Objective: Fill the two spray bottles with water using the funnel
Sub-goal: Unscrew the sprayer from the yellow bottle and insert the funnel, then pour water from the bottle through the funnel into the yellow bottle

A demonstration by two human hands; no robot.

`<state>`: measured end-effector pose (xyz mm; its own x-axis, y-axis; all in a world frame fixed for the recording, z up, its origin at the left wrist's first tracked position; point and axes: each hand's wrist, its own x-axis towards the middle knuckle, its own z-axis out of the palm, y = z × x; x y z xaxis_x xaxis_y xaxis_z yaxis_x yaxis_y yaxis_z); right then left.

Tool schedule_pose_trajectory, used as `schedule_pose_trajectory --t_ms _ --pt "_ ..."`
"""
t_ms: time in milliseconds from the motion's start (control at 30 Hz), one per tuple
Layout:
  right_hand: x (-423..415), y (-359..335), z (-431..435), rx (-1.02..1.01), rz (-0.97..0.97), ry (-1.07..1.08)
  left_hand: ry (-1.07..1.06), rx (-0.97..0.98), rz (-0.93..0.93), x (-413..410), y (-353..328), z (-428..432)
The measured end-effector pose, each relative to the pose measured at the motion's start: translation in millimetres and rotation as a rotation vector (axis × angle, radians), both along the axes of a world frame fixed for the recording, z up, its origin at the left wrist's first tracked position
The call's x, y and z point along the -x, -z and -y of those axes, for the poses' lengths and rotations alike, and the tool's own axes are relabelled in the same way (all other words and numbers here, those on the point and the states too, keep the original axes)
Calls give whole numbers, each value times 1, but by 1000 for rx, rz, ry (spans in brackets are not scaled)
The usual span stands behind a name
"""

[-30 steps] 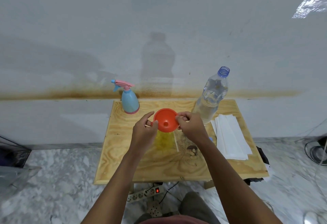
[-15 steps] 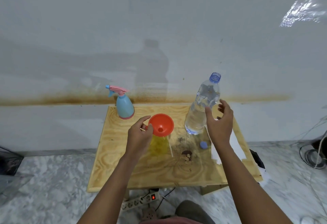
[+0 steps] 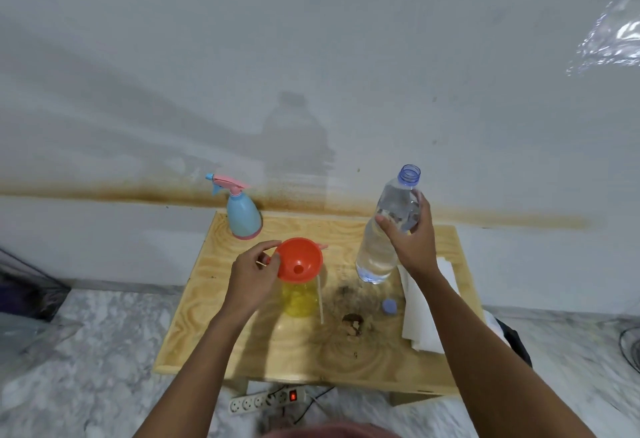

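An orange funnel (image 3: 300,259) sits in the neck of a yellow spray bottle (image 3: 300,299) at the middle of the wooden table (image 3: 263,344). My left hand (image 3: 252,273) pinches the funnel's left rim. My right hand (image 3: 410,235) grips the upper part of an uncapped clear water bottle (image 3: 384,229) standing to the right. A blue spray bottle (image 3: 242,216) with a pink trigger head stands at the table's back left. A thin white dip tube (image 3: 320,299) lies beside the yellow bottle.
A small blue cap (image 3: 390,306) lies on the table near stacked white paper sheets (image 3: 424,313) at the right. A dark stained knot (image 3: 352,323) marks the wood. A power strip (image 3: 268,399) lies on the marble floor below. The wall stands directly behind.
My right hand left the funnel, reached right and took hold of the water bottle. My left hand stayed on the funnel's rim.
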<state>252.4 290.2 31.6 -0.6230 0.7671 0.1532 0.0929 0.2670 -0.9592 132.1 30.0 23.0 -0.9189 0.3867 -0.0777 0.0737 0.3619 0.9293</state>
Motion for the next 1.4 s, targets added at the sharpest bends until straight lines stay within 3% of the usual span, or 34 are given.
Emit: schedule_pose_trajectory --t_ms 567,900,1400 --pt "14 -1 3 -27 -117 8 -82 -35 47 -12 -2 2" --pt "5 -43 18 -84 -287 -48 -113 -46 22 -14 2 -1" --pt "-29 -65 35 -171 111 -507 -110 -89 25 -16 5 -3"
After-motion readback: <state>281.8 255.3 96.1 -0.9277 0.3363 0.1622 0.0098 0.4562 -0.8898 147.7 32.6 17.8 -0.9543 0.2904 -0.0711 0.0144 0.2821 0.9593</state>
